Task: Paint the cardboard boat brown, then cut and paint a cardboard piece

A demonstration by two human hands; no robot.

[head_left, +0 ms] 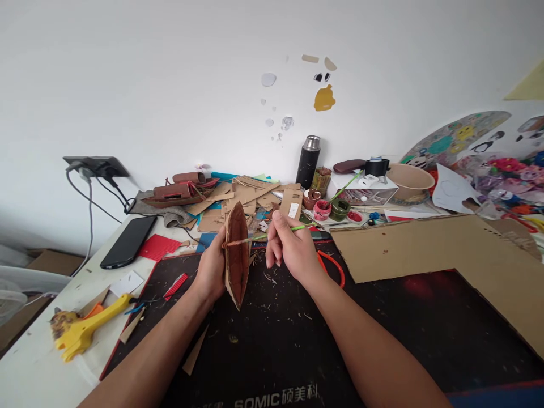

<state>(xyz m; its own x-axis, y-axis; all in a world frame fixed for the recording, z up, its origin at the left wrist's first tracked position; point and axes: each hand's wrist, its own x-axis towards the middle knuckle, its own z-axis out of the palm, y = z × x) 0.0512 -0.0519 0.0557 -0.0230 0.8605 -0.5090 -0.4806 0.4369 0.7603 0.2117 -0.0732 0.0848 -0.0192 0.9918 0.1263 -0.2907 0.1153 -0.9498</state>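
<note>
My left hand point(212, 263) is closed around the left side of a small cardboard boat point(238, 255), held upright lengthwise above the black mat. The boat's inside is painted reddish brown, while its rim and outer edge show bare cardboard. In my right hand point(291, 243) is a thin paintbrush point(259, 236) with a green handle, pinched between thumb and fingers. Its brown-coated bristle end reaches across the boat and touches or nearly touches the left rim, close to my left fingers.
Open paint jars point(322, 209), a black thermos point(308, 163) and cardboard scraps point(250, 195) line the back. A finished-looking brown boat model point(181, 190) sits back left. A phone point(128, 242) and yellow glue gun point(91, 328) lie left. A large cardboard sheet point(425, 249) covers the right.
</note>
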